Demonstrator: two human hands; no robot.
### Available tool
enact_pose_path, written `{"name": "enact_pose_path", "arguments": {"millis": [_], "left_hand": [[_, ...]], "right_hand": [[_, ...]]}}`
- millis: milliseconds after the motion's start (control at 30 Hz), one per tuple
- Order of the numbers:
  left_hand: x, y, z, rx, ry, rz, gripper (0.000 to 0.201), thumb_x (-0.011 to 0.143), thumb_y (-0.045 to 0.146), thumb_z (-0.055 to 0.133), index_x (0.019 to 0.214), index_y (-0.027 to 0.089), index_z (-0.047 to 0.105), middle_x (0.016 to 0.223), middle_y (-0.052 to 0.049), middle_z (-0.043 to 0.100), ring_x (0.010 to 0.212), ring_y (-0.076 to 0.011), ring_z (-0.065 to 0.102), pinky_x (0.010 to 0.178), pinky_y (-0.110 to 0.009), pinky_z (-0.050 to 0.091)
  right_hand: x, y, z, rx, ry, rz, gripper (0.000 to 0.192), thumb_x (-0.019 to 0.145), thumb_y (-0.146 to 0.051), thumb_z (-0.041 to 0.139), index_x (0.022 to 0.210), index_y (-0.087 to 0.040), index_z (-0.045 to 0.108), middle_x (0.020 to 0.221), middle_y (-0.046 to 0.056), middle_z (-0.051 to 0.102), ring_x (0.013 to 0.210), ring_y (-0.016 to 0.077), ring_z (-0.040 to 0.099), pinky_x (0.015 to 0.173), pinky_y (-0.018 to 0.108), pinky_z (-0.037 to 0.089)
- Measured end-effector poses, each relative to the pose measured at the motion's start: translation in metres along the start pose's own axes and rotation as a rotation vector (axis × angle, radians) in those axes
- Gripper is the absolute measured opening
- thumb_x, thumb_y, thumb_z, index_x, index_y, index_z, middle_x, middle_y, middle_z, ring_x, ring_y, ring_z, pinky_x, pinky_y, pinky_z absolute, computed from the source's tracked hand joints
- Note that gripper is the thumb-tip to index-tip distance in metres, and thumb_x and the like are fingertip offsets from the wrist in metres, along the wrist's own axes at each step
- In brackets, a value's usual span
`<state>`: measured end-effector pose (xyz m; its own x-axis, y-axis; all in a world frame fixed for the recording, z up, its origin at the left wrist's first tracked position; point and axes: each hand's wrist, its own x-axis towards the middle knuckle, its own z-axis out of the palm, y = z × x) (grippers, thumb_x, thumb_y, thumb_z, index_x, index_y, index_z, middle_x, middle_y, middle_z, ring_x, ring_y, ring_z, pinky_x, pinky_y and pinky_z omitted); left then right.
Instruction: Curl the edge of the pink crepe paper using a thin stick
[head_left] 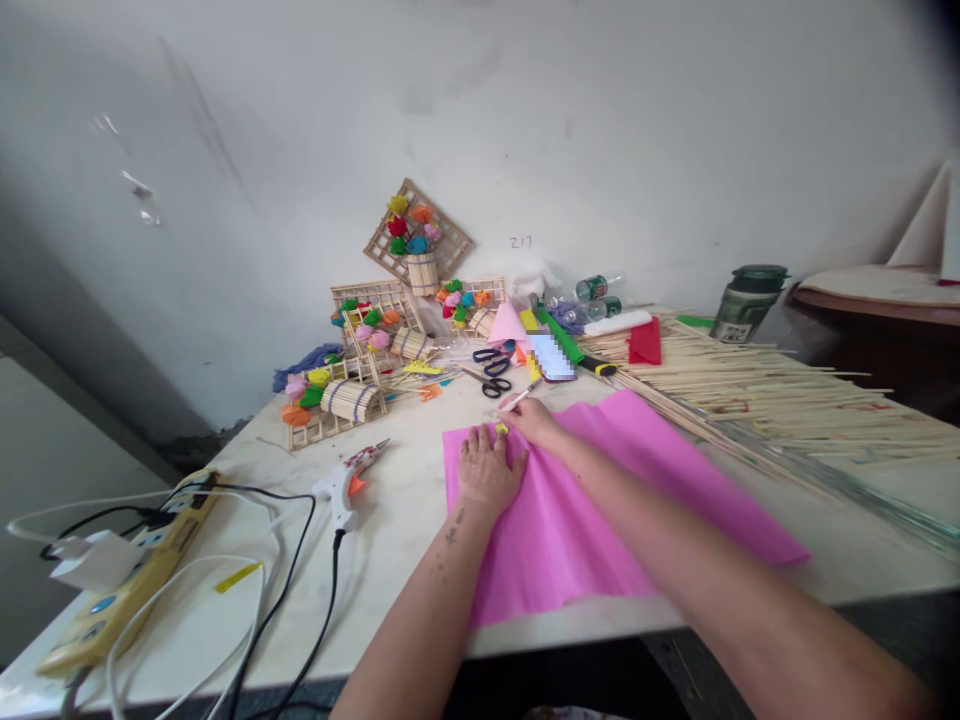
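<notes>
Two hands on pink crepe paper (600,500), left hand (487,468) flat, right hand (531,415) holding pen (519,398)

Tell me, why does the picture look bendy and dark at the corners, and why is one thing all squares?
In the head view, the wide lens bends the table edge and stretches the near forearms; the top-right corner fades dark; the small flat item beyond the pink paper is pixelated. The left hand and right hand look fairly sharp, lit softly with faint shadows.
</notes>
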<state>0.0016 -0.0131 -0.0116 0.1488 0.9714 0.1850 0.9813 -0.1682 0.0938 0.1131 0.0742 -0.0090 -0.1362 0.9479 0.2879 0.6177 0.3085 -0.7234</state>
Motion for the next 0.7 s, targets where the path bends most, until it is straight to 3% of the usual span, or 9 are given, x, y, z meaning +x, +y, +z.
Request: {"name": "enact_pose_path", "arguments": {"millis": [100, 367, 700], "left_hand": [[0.000, 0.001, -0.002, 0.005, -0.007, 0.002, 0.063, 0.083, 0.057, 0.024, 0.132, 0.018, 0.032, 0.137, -0.014, 0.032, 0.127, -0.0293, 0.024, 0.101, -0.044, 0.021], [0.001, 0.002, -0.006, -0.004, -0.036, 0.015, 0.063, 0.083, 0.056, 0.026, 0.130, 0.015, 0.035, 0.136, -0.016, 0.032, 0.126, -0.0307, 0.025, 0.099, -0.046, 0.022], [0.001, 0.002, -0.006, -0.001, -0.055, 0.008, 0.065, 0.083, 0.056, 0.023, 0.131, 0.012, 0.034, 0.136, -0.017, 0.032, 0.127, -0.0313, 0.024, 0.101, -0.044, 0.021]], "right_hand": [[0.008, -0.005, -0.004, -0.040, -0.011, 0.021, 0.017, 0.069, -0.021, 0.058, 0.084, -0.017, 0.063, 0.080, 0.002, 0.067, 0.074, 0.0139, 0.060, 0.066, 0.021, 0.043], [0.010, -0.032, -0.015, -0.303, -0.144, -0.005, 0.024, 0.071, -0.039, 0.056, 0.078, -0.018, 0.065, 0.077, 0.004, 0.067, 0.072, 0.0162, 0.060, 0.060, 0.022, 0.041], [-0.003, -0.018, 0.001, -0.352, -0.034, -0.019, 0.031, 0.078, -0.043, 0.046, 0.084, -0.017, 0.062, 0.078, 0.006, 0.066, 0.070, 0.0156, 0.059, 0.058, 0.022, 0.037]]}}
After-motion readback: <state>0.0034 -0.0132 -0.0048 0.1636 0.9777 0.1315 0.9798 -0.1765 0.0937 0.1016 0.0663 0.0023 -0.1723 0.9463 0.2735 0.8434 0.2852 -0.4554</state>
